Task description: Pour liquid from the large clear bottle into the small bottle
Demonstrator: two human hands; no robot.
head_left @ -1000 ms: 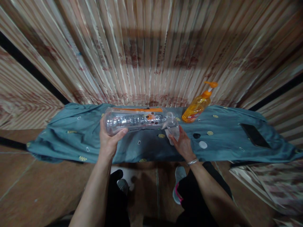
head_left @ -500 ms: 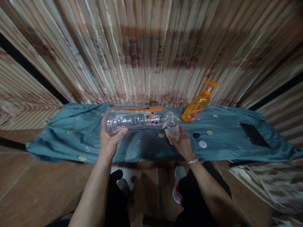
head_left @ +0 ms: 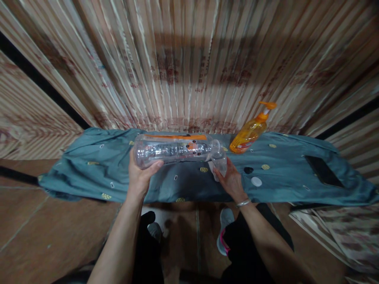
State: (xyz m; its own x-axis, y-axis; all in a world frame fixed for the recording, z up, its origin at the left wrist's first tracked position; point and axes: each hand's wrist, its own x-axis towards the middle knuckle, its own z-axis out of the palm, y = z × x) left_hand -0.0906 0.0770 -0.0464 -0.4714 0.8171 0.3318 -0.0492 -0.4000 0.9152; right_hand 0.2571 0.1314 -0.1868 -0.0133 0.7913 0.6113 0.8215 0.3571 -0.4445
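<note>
Fingers of the left hand [head_left: 139, 177] grip a clear bottle [head_left: 173, 150], the right hand [head_left: 232, 180] pinches a see-through cup [head_left: 219, 162] at its mouth, both left of the pump bottle [head_left: 248, 137], so tipped already, can't tell what's left inside tbh.

Dim, muted light. White glints along clear bottle [head_left: 174, 150], mid-frame; soft shadow below it on desk [head_left: 191, 183]. Darker band across curtain [head_left: 189, 59], upper centre; print blurred. Upper-right corner dusky. Wide-angle stretch toward edges.
</note>
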